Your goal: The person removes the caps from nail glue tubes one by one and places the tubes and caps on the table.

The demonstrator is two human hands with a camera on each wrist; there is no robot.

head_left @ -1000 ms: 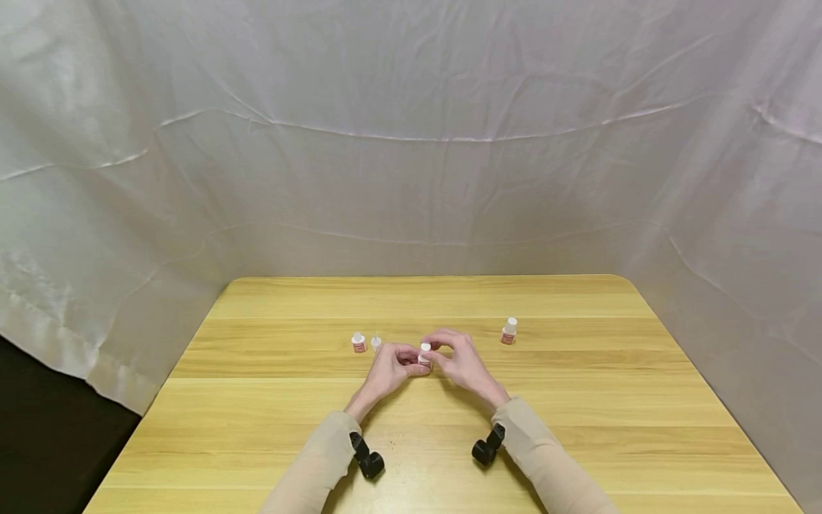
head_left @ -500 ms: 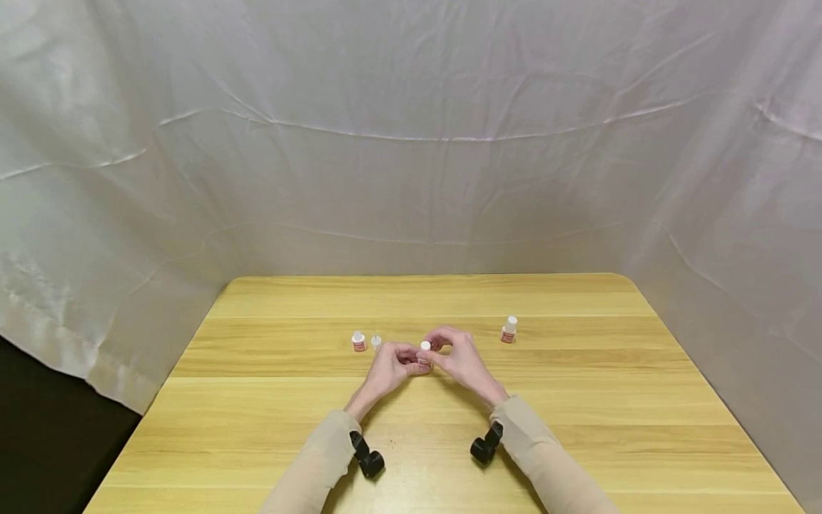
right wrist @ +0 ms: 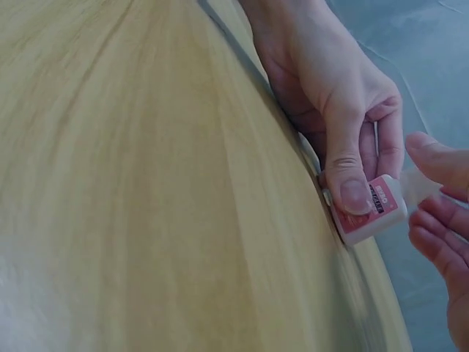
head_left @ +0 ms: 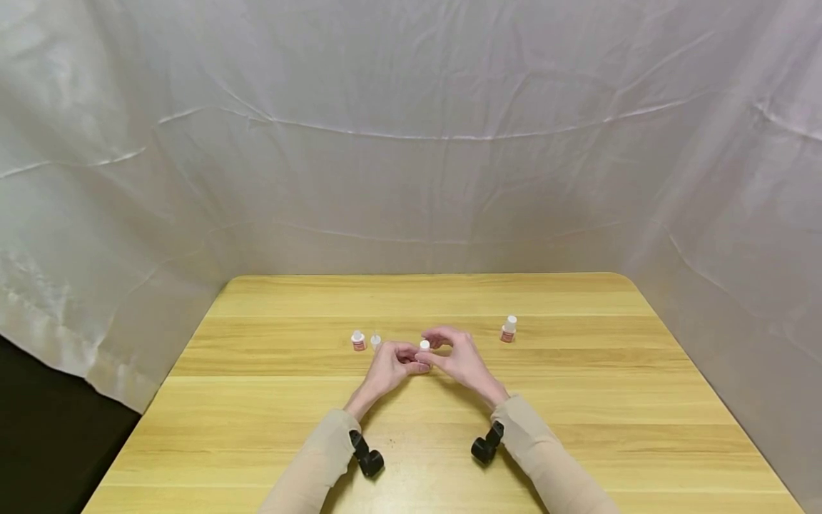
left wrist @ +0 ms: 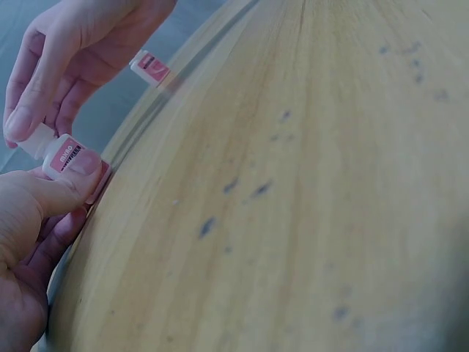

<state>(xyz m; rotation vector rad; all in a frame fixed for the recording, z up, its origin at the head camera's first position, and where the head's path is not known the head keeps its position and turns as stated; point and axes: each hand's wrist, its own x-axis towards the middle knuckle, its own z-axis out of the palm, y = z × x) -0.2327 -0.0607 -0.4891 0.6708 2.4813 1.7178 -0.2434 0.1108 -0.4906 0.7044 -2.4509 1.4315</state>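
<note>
In the middle of the table a small white bottle with a pink label stands upright between my hands. My left hand grips its body, the thumb pressed on the label. My right hand pinches the white cap between thumb and fingers. In the right wrist view the cap sits at the bottle's neck; whether it is loose, I cannot tell. Behind and left of my left hand stand a second labelled bottle with a short white top and a white cap with a thin upright stem.
A third, capped bottle stands on the wooden table, to the right beyond my right hand. A pale curtain hangs behind the table and along both sides. Black wrist cameras are strapped to both sleeves.
My right thumb and fingers shift slightly around the cap. The left hand and the bottle stay in place, and the other bottles have not moved.
</note>
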